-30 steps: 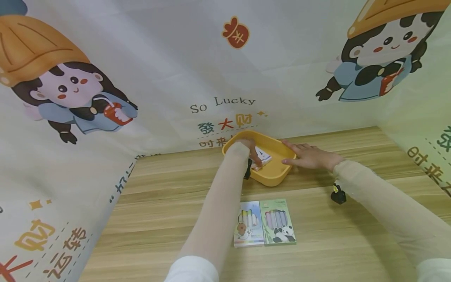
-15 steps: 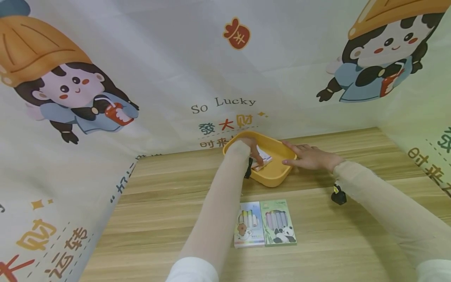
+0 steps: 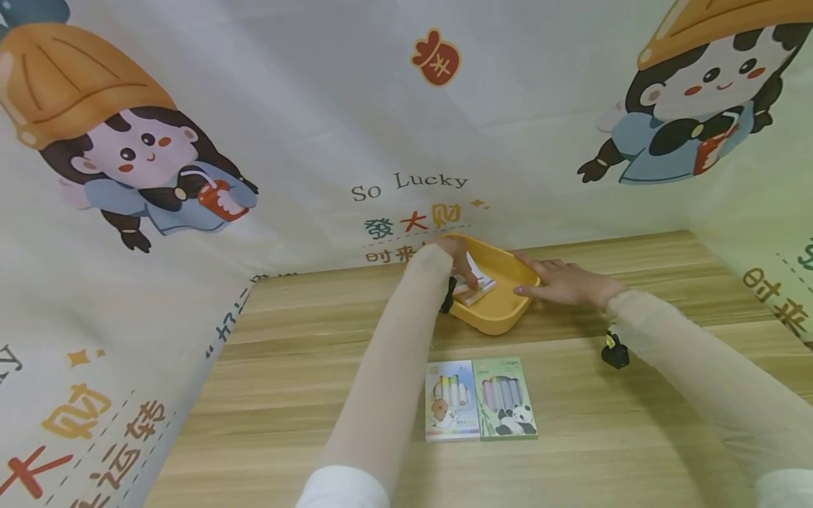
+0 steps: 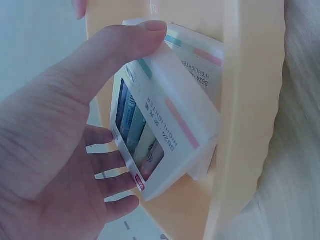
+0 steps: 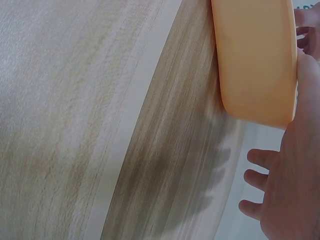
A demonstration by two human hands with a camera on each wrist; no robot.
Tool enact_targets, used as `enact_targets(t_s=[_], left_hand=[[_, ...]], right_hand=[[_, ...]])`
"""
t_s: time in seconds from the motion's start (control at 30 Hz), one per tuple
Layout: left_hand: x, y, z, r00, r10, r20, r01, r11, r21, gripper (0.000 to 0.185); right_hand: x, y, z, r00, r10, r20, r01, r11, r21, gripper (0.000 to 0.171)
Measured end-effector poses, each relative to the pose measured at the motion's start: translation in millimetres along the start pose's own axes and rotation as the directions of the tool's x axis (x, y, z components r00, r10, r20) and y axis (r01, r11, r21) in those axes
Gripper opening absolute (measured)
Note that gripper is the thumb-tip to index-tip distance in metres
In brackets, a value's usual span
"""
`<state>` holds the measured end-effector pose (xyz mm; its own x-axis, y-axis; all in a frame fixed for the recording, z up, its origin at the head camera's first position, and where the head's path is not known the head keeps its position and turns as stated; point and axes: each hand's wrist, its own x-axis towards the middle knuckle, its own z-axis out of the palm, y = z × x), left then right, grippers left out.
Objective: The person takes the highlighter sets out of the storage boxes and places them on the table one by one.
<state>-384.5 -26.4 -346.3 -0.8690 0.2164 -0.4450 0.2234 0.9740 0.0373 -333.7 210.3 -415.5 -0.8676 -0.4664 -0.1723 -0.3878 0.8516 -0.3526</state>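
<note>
A yellow plastic bin [image 3: 498, 321] stands at the back of the table. My left hand [image 3: 460, 257] reaches into it and holds a white highlighter box [image 4: 162, 112], its thumb [image 4: 142, 37] along the top and the fingers at the windowed side. That box is tilted against a second highlighter box [image 4: 202, 67] in the bin. My right hand [image 3: 568, 283] grips the bin's right end, thumb over the rim and inside; its other fingers [image 5: 260, 180] spread outside the bin.
Two flat boxes of coloured pens lie side by side in front of the bin: a pale blue box [image 3: 466, 416] and a green panda box [image 3: 502, 374]. A printed cloth [image 3: 305, 106] hangs behind and beside the wooden table [image 3: 305, 339].
Both hands keep their places at the bin. The whole view shifts slightly to the right, while the boxes on the table stay put.
</note>
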Motion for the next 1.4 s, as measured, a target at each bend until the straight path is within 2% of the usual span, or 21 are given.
enact_targets(t_s=[0.2,0.33,0.43,0.6,0.87,1.23,1.4], left_hand=[[-21.6,2.2,-5.7,0.999,0.031,-0.018,-0.029,0.994,0.105,0.078],[-38.9,3.9,-12.8,0.997,0.063,-0.054,-0.055,0.988,0.147,0.096],[-46.0,3.6,-16.5,0.995,0.086,-0.052,-0.077,0.986,0.148,0.100],[-50.6,0.8,-19.4,0.993,0.100,-0.059,-0.091,0.985,0.150,0.106],[-52.9,-2.0,-21.8,0.996,0.065,-0.054,-0.055,0.984,0.172,0.109],[-59.1,-11.5,-15.6,0.989,0.135,-0.065,-0.122,0.977,0.176,0.107],[-64.9,-14.5,-14.4,0.987,0.141,-0.075,-0.124,0.972,0.197,0.107]], right_hand=[[1.4,0.6,2.0,1.000,-0.001,0.003,0.001,1.000,-0.002,0.086],[2.0,1.7,2.1,1.000,0.001,0.002,-0.001,1.000,-0.006,0.086],[2.1,1.5,1.2,1.000,0.004,0.006,-0.004,1.000,-0.003,0.087],[1.4,-0.6,-0.8,1.000,0.005,0.007,-0.005,1.000,0.004,0.088],[-0.7,-3.4,-1.8,1.000,0.005,0.007,-0.005,1.000,-0.005,0.086],[-1.1,-2.9,-0.3,1.000,0.003,0.009,-0.003,1.000,0.006,0.085],[-1.9,-4.5,-2.0,1.000,0.003,0.010,-0.003,1.000,0.017,0.086]])
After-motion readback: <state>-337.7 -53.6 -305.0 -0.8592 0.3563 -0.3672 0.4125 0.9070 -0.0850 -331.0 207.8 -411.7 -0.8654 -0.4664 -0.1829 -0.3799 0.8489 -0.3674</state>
